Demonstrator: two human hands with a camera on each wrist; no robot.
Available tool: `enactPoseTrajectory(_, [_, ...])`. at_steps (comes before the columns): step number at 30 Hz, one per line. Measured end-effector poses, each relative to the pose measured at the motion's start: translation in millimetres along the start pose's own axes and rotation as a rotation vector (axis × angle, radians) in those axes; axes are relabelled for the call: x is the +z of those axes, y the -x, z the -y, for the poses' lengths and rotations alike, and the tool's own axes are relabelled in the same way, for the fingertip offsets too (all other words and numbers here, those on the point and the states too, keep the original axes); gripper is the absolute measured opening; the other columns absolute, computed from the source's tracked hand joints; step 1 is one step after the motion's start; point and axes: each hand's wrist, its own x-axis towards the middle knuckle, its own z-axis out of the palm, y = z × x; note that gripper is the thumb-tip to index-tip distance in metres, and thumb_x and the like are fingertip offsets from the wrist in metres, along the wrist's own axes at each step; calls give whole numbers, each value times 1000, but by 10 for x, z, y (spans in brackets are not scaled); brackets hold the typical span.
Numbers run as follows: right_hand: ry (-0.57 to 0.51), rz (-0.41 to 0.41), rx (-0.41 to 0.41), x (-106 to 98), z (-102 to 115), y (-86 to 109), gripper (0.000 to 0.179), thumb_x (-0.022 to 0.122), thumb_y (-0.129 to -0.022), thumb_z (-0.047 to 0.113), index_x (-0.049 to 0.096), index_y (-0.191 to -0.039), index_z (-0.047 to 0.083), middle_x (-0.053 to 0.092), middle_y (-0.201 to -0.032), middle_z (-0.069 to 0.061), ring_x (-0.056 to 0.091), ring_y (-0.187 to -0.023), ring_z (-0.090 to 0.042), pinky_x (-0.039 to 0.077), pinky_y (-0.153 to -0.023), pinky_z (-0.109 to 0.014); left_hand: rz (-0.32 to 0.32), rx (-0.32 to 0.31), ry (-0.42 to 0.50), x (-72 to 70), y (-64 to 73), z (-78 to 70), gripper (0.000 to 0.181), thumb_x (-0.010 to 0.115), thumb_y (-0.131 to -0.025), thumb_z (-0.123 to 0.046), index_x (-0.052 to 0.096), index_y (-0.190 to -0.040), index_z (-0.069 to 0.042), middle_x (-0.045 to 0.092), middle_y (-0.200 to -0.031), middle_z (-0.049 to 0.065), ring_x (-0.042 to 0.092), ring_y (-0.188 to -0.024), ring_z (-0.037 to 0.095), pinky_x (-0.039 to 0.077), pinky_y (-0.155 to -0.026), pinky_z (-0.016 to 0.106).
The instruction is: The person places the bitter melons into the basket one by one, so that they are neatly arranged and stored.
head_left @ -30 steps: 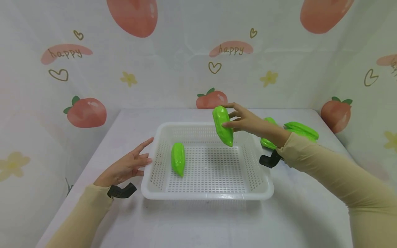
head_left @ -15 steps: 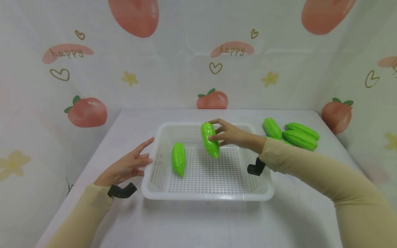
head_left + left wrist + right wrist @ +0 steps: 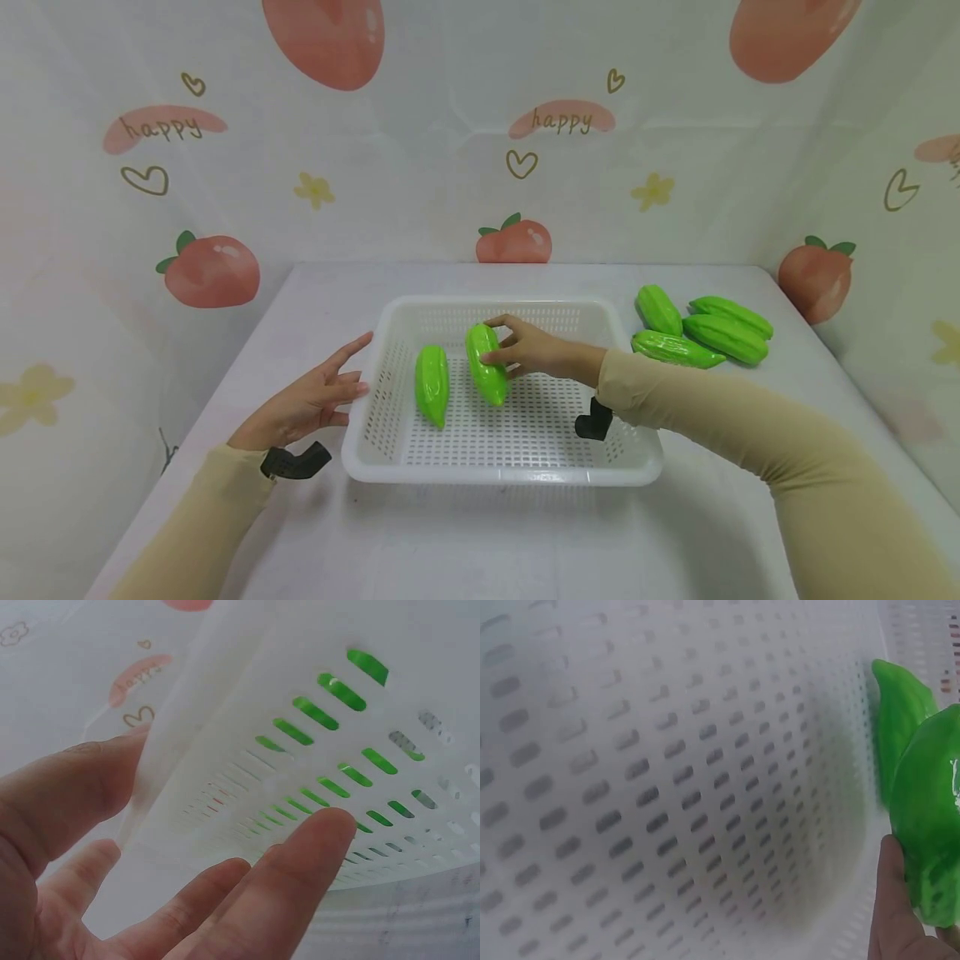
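My right hand (image 3: 536, 346) pinches a glossy green ridged gourd (image 3: 489, 385) between thumb and fingers, inside a white perforated plastic basket (image 3: 502, 475). The gourd's pointed end faces down and toward me; whether it touches the basket floor I cannot tell. Just left of it, a second green gourd (image 3: 432, 387) lies in the basket. The right wrist view has the held gourd (image 3: 930, 795) partly covering the other one. At the basket's left side my left hand (image 3: 311, 404) touches the rim with extended fingers. Green shows through the slots of the basket wall (image 3: 247, 720).
Several more green gourds (image 3: 726, 336) lie on the white table (image 3: 480, 550), right of the basket and toward the back. Behind the table hangs a pale cloth (image 3: 420, 167) printed with fruit. A black wrist mount (image 3: 595, 419) hangs over the basket's right side.
My right hand has carried the gourd left and down into the basket, beside the other gourd. The gourds on the right have come into fuller view. My left hand stays put.
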Motion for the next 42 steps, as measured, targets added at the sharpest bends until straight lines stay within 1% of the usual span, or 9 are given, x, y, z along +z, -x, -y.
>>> enactPoseTrajectory(5, [-15,18,18,76,-75,-72,69,67,-92,16,29,-148,24,46,-135,-24,59,-113,-32,55,-91,-44,23,18,3,-10,-12,13,78,55,-98,-11,9,-154,-39,58,-132,2,67,-105,25,57,-83,44])
enactPoseTrajectory(9, [-23,34,9,125,-100,-104,67,67,-92,16,31,-148,27,47,-134,-23,60,-112,-32,56,-88,-44,19,16,1,-16,-15,17,79,55,-98,-11,8,-154,-39,58,-132,-1,67,-105,24,57,-84,45])
enactPoseTrajectory(12, [-39,40,4,166,-106,-125,64,65,-92,13,33,-147,26,48,-133,-24,61,-110,-33,56,-87,-44,13,11,-1,-18,-13,16,79,56,-98,-11,8,-154,-40,58,-131,-1,67,-104,24,57,-83,44])
enactPoseTrajectory(18, [-82,44,26,243,-148,-192,64,65,-92,10,34,-146,25,48,-133,-25,62,-110,-32,57,-86,-42,9,6,-3,-11,-15,7,79,56,-98,-11,8,-154,-39,58,-132,-1,67,-104,24,57,-83,44])
enactPoseTrajectory(26, [-104,28,5,319,-157,-244,65,65,-92,10,33,-147,24,50,-134,-27,60,-117,-36,57,-85,-44,-3,-4,0,11,-2,-10,80,58,-97,-12,9,-154,-40,57,-132,2,67,-103,23,58,-82,41])
enactPoseTrajectory(29, [-90,15,4,347,-150,-261,64,66,-92,11,34,-146,23,50,-134,-27,60,-117,-35,57,-86,-43,0,-6,9,14,1,-15,80,58,-97,-12,11,-154,-40,57,-131,3,66,-103,22,58,-82,39])
enactPoseTrajectory(33, [-53,1,-4,378,-130,-278,64,67,-92,12,35,-146,22,53,-132,-24,63,-112,-28,56,-88,-38,6,-1,14,9,-1,-17,79,57,-97,-12,10,-154,-40,57,-132,2,67,-103,23,58,-82,40])
enactPoseTrajectory(38, [-46,-8,-11,409,-131,-314,64,67,-91,13,36,-146,23,57,-128,-22,64,-97,-18,57,-81,-32,5,1,14,7,-2,-14,80,57,-97,-12,9,-154,-40,56,-133,2,67,-103,23,58,-83,41])
enactPoseTrajectory(42, [-56,5,-16,435,-141,-325,64,67,-92,14,35,-147,21,58,-125,-22,64,-93,-18,57,-79,-31,8,-4,21,11,1,-11,80,57,-97,-12,9,-154,-41,55,-134,2,66,-104,23,57,-84,43])
